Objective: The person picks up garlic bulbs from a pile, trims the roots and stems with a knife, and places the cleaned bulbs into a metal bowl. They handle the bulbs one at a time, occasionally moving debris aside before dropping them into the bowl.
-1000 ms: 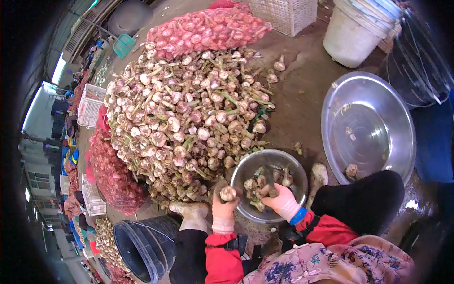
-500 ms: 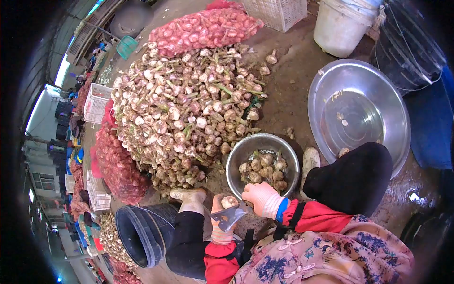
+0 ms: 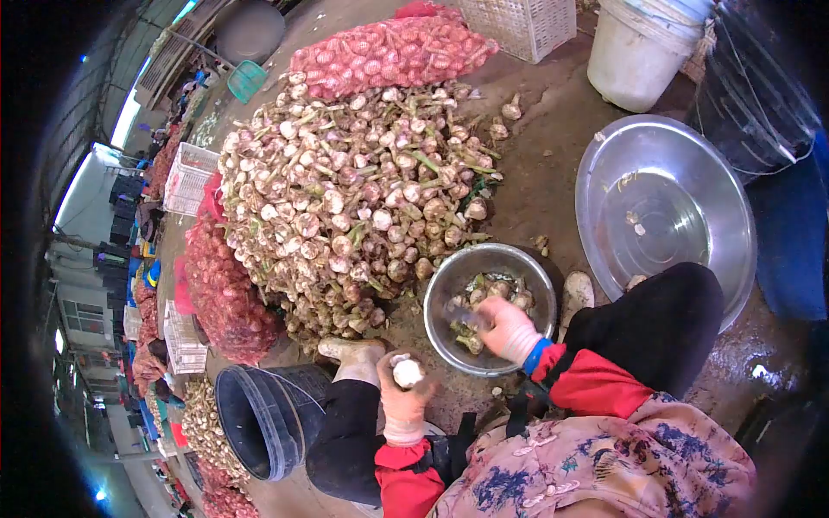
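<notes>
My left hand (image 3: 404, 399) is closed around a pale garlic bulb (image 3: 408, 373), whose white face points up. Over the steel bowl (image 3: 439, 332) my right hand (image 3: 509, 330) is curled around a knife; its grey blade (image 3: 466, 316) is smeared by motion and the handle is hidden in my fingers. Several brownish garlic bulbs (image 3: 522, 299) lie in the bowl beneath that hand. A large heap of untrimmed garlic (image 3: 345, 198) with stems spreads out just beyond the bowl.
Right of the bowl stands a wide steel basin (image 3: 639, 186) with a few scraps inside. A black bucket (image 3: 268, 414) is tipped at my left leg. Red mesh sacks (image 3: 389, 56) of garlic, white crates (image 3: 522, 26) and a white bucket (image 3: 635, 56) surround the heap.
My right hand has moved away from the left hand, with the knife, to over the bowl. The bulb in my left hand now shows a whiter face.
</notes>
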A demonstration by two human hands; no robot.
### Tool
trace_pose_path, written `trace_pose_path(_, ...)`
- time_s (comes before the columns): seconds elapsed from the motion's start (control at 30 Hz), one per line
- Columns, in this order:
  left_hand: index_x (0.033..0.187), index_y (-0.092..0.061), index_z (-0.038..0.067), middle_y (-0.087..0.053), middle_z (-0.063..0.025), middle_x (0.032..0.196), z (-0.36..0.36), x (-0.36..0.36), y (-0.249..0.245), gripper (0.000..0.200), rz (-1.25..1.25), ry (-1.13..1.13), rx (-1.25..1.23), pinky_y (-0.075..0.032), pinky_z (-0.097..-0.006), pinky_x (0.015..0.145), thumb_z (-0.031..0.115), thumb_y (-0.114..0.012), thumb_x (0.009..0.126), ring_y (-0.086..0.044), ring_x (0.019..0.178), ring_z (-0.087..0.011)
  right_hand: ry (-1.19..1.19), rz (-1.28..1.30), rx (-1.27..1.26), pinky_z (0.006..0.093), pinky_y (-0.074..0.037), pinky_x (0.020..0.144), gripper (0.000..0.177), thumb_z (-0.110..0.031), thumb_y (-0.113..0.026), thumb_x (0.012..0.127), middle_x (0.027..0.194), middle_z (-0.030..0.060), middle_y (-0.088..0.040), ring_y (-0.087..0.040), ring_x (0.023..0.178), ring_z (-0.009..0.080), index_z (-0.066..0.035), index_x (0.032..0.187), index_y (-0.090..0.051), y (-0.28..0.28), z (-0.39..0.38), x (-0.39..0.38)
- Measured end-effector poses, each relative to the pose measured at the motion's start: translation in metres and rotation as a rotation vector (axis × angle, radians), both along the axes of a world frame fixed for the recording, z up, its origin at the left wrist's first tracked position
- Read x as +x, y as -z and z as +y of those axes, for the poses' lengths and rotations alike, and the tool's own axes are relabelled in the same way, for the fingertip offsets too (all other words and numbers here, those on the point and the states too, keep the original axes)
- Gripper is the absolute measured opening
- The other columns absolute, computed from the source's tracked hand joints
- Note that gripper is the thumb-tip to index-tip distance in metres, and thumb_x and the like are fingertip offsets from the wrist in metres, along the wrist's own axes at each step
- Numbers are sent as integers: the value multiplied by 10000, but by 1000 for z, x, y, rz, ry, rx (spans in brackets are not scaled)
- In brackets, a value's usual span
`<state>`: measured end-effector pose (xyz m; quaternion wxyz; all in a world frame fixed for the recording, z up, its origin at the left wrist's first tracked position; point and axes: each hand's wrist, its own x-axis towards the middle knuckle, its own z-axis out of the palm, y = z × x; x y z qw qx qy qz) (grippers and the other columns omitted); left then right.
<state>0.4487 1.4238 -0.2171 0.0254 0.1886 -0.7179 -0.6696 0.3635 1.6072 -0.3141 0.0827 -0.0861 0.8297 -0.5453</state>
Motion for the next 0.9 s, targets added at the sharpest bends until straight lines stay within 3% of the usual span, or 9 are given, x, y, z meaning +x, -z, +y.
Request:
trace_pose_path(0.1, 1192, -475, 61, -572, -31, 925, -4, -17, 0, 546, -77, -72, -144, -491, -258, 712, -25, -698, 700, -560, 813, -127, -167, 177, -173, 371, -482, 707, 188, -87, -667, 697, 864, 116, -577, -573, 815, 317, -77, 879, -621, -27, -4, 17)
trace_pose_path(0.17, 1134, -526, 41, -571, -23, 935, -3, -23, 5, 379, 72, -341, 193, -488, -285, 754, 12, -638, 774, -561, 834, -157, -288, 251, -101, 390, -481, 693, 239, -106, -698, 657, 861, 106, -575, -576, 840, 325, -93, 876, -602, -29, -8, 18)
trace_pose_path(0.3, 1264, -420, 78, -608, -90, 1036, 11, -17, 1, 519, 171, -172, 695, -532, -414, 819, 180, -604, 789, -613, 938, -237, -316, 263, -42, 393, -482, 694, 256, -118, -708, 630, 869, 101, -581, -583, 832, 328, -103, 863, -601, -33, -14, 17)
trace_pose_path(0.47, 1280, -444, 106, -563, -147, 1153, 29, -15, 5, 572, 155, -148, 844, -485, -448, 876, 224, -659, 763, -583, 1024, -317, -258, 217, -107, 433, -486, 694, 233, -78, -655, 631, 840, 129, -578, -591, 806, 345, -72, 861, -615, -41, -9, 4)
trace_pose_path(0.53, 1267, -457, 101, -562, -163, 1164, 25, -23, 9, 525, 224, 19, 1038, -479, -445, 902, 162, -626, 774, -579, 1037, -315, -200, -39, 40, 413, -494, 749, 280, -80, -640, 655, 870, 155, -624, -605, 847, 360, -65, 934, -631, -10, -5, 0)
trace_pose_path(0.6, 1251, -445, 98, -566, -163, 1157, 22, -28, 3, 490, 239, 162, 1242, -480, -443, 908, 79, -596, 785, -573, 1034, -298, 23, -588, 56, 361, -481, 868, 462, -93, -609, 666, 1060, 197, -642, -614, 1010, 330, -69, 1128, -617, 61, 5, -3)
trace_pose_path(0.7, 1176, -522, 45, -572, -101, 1117, 22, -32, 57, 376, 38, 48, 643, -461, -347, 782, 128, -639, 828, -556, 975, -205, 363, -547, -34, 350, -472, 892, 511, -130, -642, 680, 1061, 187, -651, -612, 1026, 316, -31, 1178, -580, 69, 2, -12)
trace_pose_path(0.8, 1138, -573, 26, -603, -78, 1042, 12, -51, 99, 332, -441, 237, 598, -459, -330, 819, 173, -631, 846, -577, 949, -177, 418, -443, -342, 322, -474, 877, 509, -147, -695, 694, 1040, 159, -666, -624, 998, 258, 9, 1164, -579, 108, -10, -11)
trace_pose_path(0.9, 1166, -541, -35, -614, -88, 1051, -17, -89, 133, 458, -412, -17, 85, -446, -291, 824, 181, -694, 792, -557, 922, -180, 428, -559, -395, 293, -473, 843, 453, -126, -724, 706, 984, 109, -673, -614, 936, 183, 29, 1111, -595, 29, -8, -16)
